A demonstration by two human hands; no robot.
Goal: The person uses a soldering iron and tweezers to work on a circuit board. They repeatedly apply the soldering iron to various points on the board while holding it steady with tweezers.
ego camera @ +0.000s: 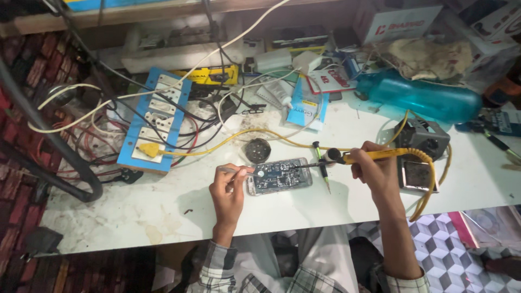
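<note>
Left hand (228,187) — fingers pinched on a thin metal tool, likely tweezers (234,170), tip resting at the left end of the opened phone (279,175). Wrist lies on the white table (135,211), forearm coming straight up from the body

Right hand (374,171) — closed around the yellow handle of a soldering iron (358,157), held nearly level, tip pointing left toward the phone's right end. Whether the tip touches the board or hovers just over it cannot be told. Yellow cord loops from the handle back past the wrist

Phone lies flat between the two hands, back off, circuit board showing. Long axis runs left to right, roughly in line with the iron. Left hand touches it through the tweezers and is the nearer one; right hand sits off its right end, reaching only by the iron's length

A small screwdriver (322,165) lies just beside the phone's right edge, pointing toward the person. Behind the phone, a round dark tin (258,150). Further left, a blue socket board (154,122) with a yellow plug and tangled wires. Far right, a grey iron stand (420,138); behind it a teal plastic bottle (423,97) lying on its side
</note>
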